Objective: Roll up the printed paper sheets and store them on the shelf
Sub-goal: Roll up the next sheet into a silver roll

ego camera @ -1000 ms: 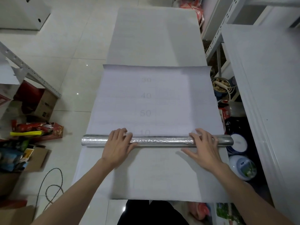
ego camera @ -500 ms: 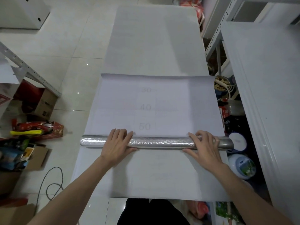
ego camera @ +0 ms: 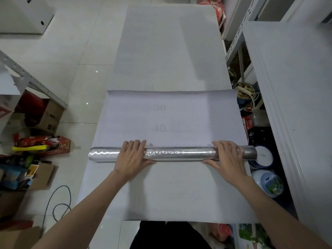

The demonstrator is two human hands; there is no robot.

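A white printed sheet (ego camera: 172, 119) with faint numbers 30 and 40 lies on the floor ahead of me, on top of a longer white sheet (ego camera: 170, 51) that runs further away. Its near end is wound into a shiny silver roll (ego camera: 179, 154) lying crosswise. My left hand (ego camera: 132, 157) lies over the roll left of centre, fingers curved over its top. My right hand (ego camera: 227, 157) covers the roll near its right end in the same way. More white sheet (ego camera: 170, 191) lies flat between the roll and me.
A white shelf unit (ego camera: 287, 87) stands along the right, with tubs and a lidded container (ego camera: 267, 182) at its foot. Cardboard boxes (ego camera: 45, 119) and packets crowd the left, under a slanted metal rack rail (ego camera: 32, 79). A cable (ego camera: 53, 203) loops on the tiles.
The sheet's far edge has slid toward me and the numbers 50 and 10 have vanished into the roll. Both hands have stayed on the roll at about the same spot.
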